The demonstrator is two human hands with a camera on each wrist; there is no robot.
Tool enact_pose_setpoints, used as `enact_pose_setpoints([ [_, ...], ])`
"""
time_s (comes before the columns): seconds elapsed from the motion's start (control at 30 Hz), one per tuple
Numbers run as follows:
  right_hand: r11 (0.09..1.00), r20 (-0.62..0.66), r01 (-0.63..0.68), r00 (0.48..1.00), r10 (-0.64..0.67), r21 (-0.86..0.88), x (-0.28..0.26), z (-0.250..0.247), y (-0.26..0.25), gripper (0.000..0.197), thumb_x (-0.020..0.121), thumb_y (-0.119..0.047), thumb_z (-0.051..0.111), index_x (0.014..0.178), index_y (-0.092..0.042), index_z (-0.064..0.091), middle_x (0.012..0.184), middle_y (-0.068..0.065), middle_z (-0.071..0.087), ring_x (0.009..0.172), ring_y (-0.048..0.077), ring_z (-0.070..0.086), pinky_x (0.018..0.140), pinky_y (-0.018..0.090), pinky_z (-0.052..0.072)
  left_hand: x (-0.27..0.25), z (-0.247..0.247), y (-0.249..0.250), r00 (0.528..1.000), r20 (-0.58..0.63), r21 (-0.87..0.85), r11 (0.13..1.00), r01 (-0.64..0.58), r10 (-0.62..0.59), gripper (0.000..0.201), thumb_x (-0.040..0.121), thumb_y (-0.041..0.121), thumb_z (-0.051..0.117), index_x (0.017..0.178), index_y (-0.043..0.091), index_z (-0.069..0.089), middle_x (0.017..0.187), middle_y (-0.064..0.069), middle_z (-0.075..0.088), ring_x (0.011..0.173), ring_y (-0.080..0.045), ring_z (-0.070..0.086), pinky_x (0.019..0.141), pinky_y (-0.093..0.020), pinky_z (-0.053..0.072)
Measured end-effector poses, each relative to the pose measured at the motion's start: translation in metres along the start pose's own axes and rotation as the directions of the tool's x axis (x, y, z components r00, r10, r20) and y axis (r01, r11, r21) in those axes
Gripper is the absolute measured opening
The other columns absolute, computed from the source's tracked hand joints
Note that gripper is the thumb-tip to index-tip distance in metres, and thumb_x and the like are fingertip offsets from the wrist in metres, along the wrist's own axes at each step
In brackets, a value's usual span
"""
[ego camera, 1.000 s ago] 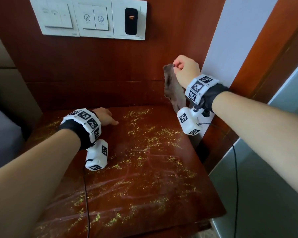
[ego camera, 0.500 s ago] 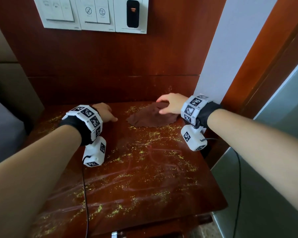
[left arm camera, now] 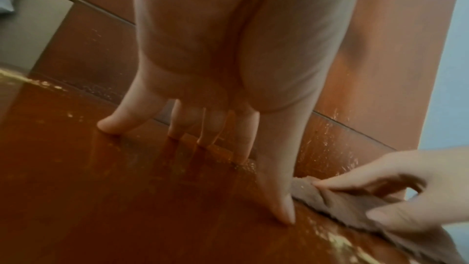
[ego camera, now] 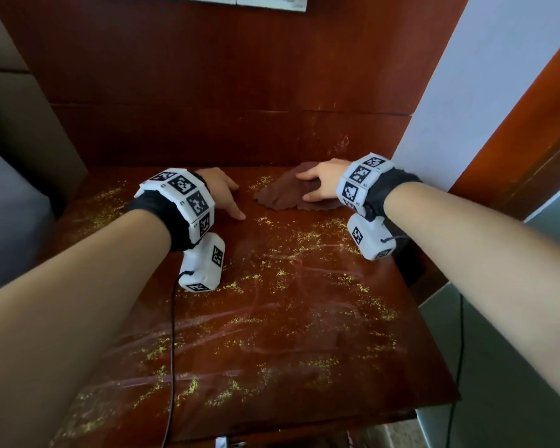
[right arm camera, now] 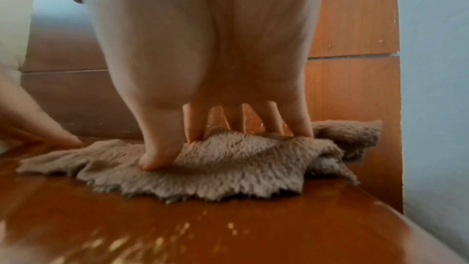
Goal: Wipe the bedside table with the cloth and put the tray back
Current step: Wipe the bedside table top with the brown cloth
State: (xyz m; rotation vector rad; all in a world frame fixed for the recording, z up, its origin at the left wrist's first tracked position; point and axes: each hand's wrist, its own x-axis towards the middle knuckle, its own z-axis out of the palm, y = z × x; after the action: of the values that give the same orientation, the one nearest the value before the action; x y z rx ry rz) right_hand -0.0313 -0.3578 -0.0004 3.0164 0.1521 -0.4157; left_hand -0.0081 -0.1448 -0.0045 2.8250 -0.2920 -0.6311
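A brown fluffy cloth [ego camera: 282, 197] [right arm camera: 228, 162] lies spread on the back right of the dark wooden bedside table [ego camera: 288, 334]. My right hand [ego camera: 317, 185] presses down on the cloth with spread fingers [right arm camera: 189, 127] and thumb. My left hand [ego camera: 228, 200] rests on bare wood just left of the cloth, fingertips [left arm camera: 111, 125] down, holding nothing; its thumb lies close to the cloth's edge [left arm camera: 304, 188]. Yellow crumbs [ego camera: 304, 237] and smear streaks cover much of the tabletop. No tray is in view.
A wooden wall panel [ego camera: 223, 92] rises right behind the table, with a switch plate [ego camera: 272, 0] at the top edge. A grey bed [ego camera: 10, 221] lies to the left. A pale wall [ego camera: 466, 76] and grey floor [ego camera: 514, 383] are on the right.
A second ago my right hand held the cloth up in the air by the wall. It brought it down onto the back of the table and now presses it flat. My left hand stayed put.
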Motion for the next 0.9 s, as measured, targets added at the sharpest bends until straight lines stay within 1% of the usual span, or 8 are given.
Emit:
enact_pose_setpoints([
  [0.1,1.0,-0.011,-0.004,1.0,0.004,0.002,0.008,-0.003,0.0,0.062,0.093,-0.043,0.053,0.148,-0.026,0.032,0.151,0.004,0.039,0.133,0.026,0.043,0.101,0.03,0.037,0.0,0.002,0.0,1.0,-0.005,0.036,0.999,-0.004,0.004,0.085,0.076,0.038,0.075,0.147,0.022,0.033,0.153,-0.002,0.033,0.14,-0.024,0.032,0.111,-0.034,0.03],
  [0.2,1.0,-0.009,-0.003,1.0,0.003,-0.011,0.012,-0.005,0.0,0.062,0.093,-0.043,0.054,0.148,-0.025,0.034,0.149,0.004,0.042,0.13,0.026,0.046,0.097,0.03,0.039,-0.001,0.002,0.001,1.0,-0.001,0.065,0.998,-0.009,0.009,0.086,0.076,0.039,0.074,0.148,0.022,0.03,0.154,-0.002,0.032,0.141,-0.023,0.031,0.111,-0.034,0.03],
  [0.33,1.0,0.0,0.002,1.0,-0.002,-0.016,0.01,-0.001,0.001,0.063,0.094,-0.041,0.052,0.15,-0.024,0.028,0.153,0.005,0.036,0.135,0.026,0.041,0.099,0.028,0.037,-0.002,0.002,0.001,1.0,0.017,0.112,0.994,-0.014,0.013,0.088,0.077,0.041,0.073,0.149,0.023,0.027,0.155,-0.003,0.029,0.141,-0.025,0.03,0.111,-0.035,0.031],
  [0.43,1.0,0.021,-0.006,1.0,0.006,-0.012,0.011,-0.001,0.002,0.064,0.094,-0.042,0.052,0.151,-0.025,0.026,0.153,0.005,0.034,0.136,0.027,0.04,0.1,0.029,0.037,-0.003,0.0,0.001,0.998,0.055,0.15,0.988,-0.02,0.012,0.088,0.079,0.042,0.071,0.15,0.023,0.023,0.156,-0.004,0.026,0.142,-0.025,0.028,0.111,-0.035,0.031],
  [0.57,1.0,0.091,-0.021,0.996,0.023,-0.017,0.013,-0.008,0.001,0.068,0.093,-0.045,0.053,0.151,-0.027,0.023,0.153,0.006,0.034,0.135,0.027,0.04,0.099,0.031,0.039,-0.006,-0.009,0.006,0.992,0.127,0.244,0.969,-0.046,0.016,0.09,0.084,0.047,0.064,0.153,0.023,0.011,0.159,-0.007,0.015,0.145,-0.027,0.019,0.114,-0.035,0.025],
  [0.7,0.998,0.162,-0.061,0.985,0.062,-0.015,0.016,-0.008,-0.001,0.074,0.092,-0.048,0.053,0.153,-0.028,0.017,0.155,0.01,0.029,0.138,0.03,0.036,0.102,0.034,0.038,0.0,-0.012,0.001,0.978,0.207,0.299,0.953,-0.052,-0.012,0.102,0.081,0.057,0.061,0.153,0.026,-0.004,0.16,-0.013,-0.006,0.147,-0.035,0.004,0.118,-0.046,0.018],
  [0.8,0.994,0.2,-0.108,0.974,0.105,0.003,0.018,-0.008,-0.003,0.077,0.091,-0.049,0.053,0.153,-0.029,0.012,0.157,0.015,0.02,0.141,0.032,0.03,0.108,0.036,0.033,0.01,-0.007,-0.008,0.974,0.228,0.282,0.957,-0.062,-0.004,0.107,0.077,0.061,0.063,0.152,0.031,-0.007,0.159,-0.013,-0.012,0.146,-0.04,0.0,0.118,-0.053,0.017],
  [0.9,0.987,0.242,-0.156,0.959,0.144,0.03,0.019,-0.008,-0.005,0.078,0.092,-0.048,0.053,0.153,-0.03,0.008,0.159,0.017,0.01,0.144,0.033,0.024,0.112,0.036,0.027,0.018,-0.003,-0.011,0.969,0.249,0.29,0.953,-0.082,0.008,0.11,0.076,0.063,0.062,0.151,0.031,-0.011,0.158,-0.014,-0.016,0.145,-0.043,-0.004,0.117,-0.056,0.014],
])
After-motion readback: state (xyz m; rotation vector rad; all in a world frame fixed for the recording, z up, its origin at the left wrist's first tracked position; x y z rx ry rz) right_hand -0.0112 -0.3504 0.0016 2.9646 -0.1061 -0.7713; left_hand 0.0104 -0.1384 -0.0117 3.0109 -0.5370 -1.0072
